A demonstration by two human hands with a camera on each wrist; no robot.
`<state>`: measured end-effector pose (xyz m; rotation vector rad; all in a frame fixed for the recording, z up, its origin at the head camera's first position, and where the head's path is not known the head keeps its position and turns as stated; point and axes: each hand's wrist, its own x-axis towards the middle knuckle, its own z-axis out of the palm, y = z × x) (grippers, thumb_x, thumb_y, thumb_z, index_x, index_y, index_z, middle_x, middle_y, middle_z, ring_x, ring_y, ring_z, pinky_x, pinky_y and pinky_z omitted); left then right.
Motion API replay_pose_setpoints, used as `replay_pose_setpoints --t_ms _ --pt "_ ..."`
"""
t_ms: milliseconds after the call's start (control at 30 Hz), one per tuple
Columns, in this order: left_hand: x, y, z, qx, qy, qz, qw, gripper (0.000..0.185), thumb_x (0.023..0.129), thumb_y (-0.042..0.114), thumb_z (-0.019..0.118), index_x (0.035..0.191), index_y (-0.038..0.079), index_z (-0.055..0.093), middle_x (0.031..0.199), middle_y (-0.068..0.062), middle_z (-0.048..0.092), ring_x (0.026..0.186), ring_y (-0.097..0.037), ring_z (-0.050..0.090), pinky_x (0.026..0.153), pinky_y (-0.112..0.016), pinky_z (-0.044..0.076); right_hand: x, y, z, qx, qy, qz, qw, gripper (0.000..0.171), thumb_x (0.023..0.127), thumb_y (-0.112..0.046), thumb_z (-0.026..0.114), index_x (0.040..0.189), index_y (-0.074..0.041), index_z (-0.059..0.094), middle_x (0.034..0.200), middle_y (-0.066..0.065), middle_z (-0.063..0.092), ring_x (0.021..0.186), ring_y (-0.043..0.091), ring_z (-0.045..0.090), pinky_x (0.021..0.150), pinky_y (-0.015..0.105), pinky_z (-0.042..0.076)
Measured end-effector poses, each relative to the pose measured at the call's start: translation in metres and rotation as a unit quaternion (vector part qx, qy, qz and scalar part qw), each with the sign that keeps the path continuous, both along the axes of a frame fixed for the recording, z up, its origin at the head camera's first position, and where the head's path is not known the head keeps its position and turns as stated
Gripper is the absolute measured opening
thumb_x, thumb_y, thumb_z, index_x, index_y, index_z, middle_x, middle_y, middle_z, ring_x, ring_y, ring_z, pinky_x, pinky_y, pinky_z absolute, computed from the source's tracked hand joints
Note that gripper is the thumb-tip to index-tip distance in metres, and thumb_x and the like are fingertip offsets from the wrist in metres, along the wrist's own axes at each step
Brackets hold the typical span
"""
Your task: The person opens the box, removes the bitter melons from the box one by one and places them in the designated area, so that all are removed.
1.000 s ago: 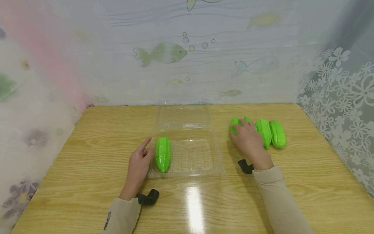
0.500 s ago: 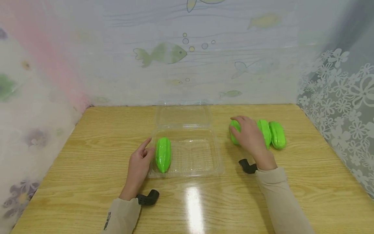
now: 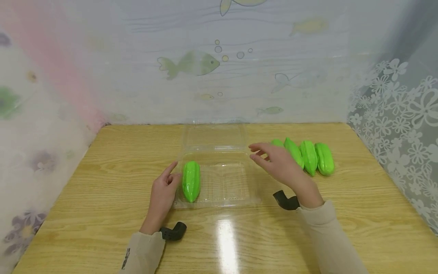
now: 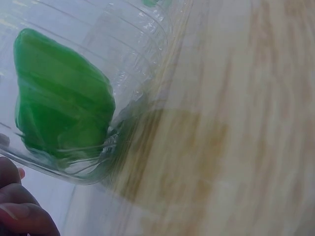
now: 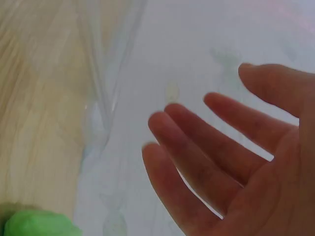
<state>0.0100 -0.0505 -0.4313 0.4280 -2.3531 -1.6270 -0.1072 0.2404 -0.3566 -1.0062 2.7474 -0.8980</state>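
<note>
In the head view, a glossy green star fruit (image 3: 191,182) lies lengthwise in the left part of a clear plastic clamshell box (image 3: 224,204), whose lid (image 3: 215,136) is folded back. My left hand (image 3: 164,196) rests at the box's left edge, index finger stretched forward and thumb at the rim. Through the clear wall, the left wrist view shows the same star fruit (image 4: 64,101) near several fingers (image 4: 24,214). My right hand (image 3: 282,165) is over the table just right of the box, holding nothing. Its spread fingers (image 5: 197,157) show bare in the right wrist view.
Several more star fruits (image 3: 309,158) lie in a row at the right; the leftmost is partly hidden by my right hand. Black curved wrist mounts (image 3: 173,231) sit at both wrists. The wooden table (image 3: 102,182) ends at a curtain printed with fish (image 3: 195,62).
My right hand has moved left, away from the row of star fruits toward the box, with nothing in it. The left hand and the star fruit in the box have stayed put.
</note>
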Motion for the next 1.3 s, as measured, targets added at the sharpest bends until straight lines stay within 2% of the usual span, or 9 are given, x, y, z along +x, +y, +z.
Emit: replay_pose_setpoints --t_ms 167,367,533,800,1100,1300 --pt "-0.006 -0.008 -0.016 -0.002 0.002 -0.002 1.0000 0.042 0.090 0.032 0.051 0.131 0.026 0.045 0.061 -0.004 0.040 0.054 -0.013 0.036 0.054 -0.026 0.034 0.009 -0.014 -0.003 -0.013 -0.032 0.051 0.998 0.041 0.092 -0.044 0.042 0.123 -0.019 0.052 0.112 -0.008 0.057 0.098 0.008 0.053 0.079 0.032 0.044" --pt "-0.006 -0.008 -0.019 -0.011 0.013 -0.001 0.9999 0.042 0.090 0.034 0.051 0.131 0.026 0.045 0.062 -0.004 0.040 0.054 -0.014 0.036 0.054 -0.026 0.034 0.019 -0.033 -0.009 -0.033 -0.035 0.087 0.995 0.041 0.093 -0.041 0.042 0.125 -0.017 0.050 0.105 -0.010 0.058 0.094 0.004 0.054 0.076 0.027 0.044" --pt "-0.006 -0.008 -0.017 -0.013 0.013 0.000 0.9998 0.042 0.090 0.032 0.051 0.131 0.025 0.045 0.061 -0.004 0.039 0.053 -0.014 0.035 0.053 -0.026 0.034 0.029 -0.047 -0.012 -0.059 -0.045 0.086 0.994 0.039 0.092 -0.036 0.047 0.127 -0.019 0.047 0.106 -0.008 0.058 0.094 0.004 0.055 0.076 0.026 0.045" --pt "-0.007 -0.007 -0.016 -0.018 0.005 0.004 0.9998 0.042 0.090 0.031 0.051 0.131 0.024 0.045 0.063 -0.004 0.042 0.055 -0.014 0.036 0.052 -0.026 0.034 0.041 -0.064 -0.023 -0.095 -0.083 0.071 0.989 0.039 0.091 -0.032 0.050 0.129 -0.021 0.044 0.111 -0.008 0.056 0.095 0.008 0.055 0.079 0.032 0.045" --pt "-0.007 -0.007 -0.015 -0.007 0.004 0.000 1.0000 0.043 0.090 0.033 0.051 0.132 0.025 0.044 0.064 -0.004 0.042 0.055 -0.014 0.037 0.053 -0.026 0.034 0.052 -0.081 -0.033 -0.089 -0.107 0.056 0.989 0.045 0.090 -0.027 0.053 0.132 -0.020 0.040 0.121 -0.006 0.051 0.097 0.006 0.053 0.081 0.031 0.044" --pt "-0.007 -0.007 -0.018 -0.006 0.010 -0.002 0.9999 0.045 0.089 0.039 0.050 0.132 0.026 0.044 0.063 -0.004 0.042 0.054 -0.014 0.036 0.052 -0.026 0.034 0.056 -0.090 -0.039 -0.089 -0.115 0.061 0.988 0.047 0.090 -0.026 0.052 0.134 -0.016 0.038 0.126 0.000 0.047 0.099 0.011 0.054 0.078 0.031 0.045"
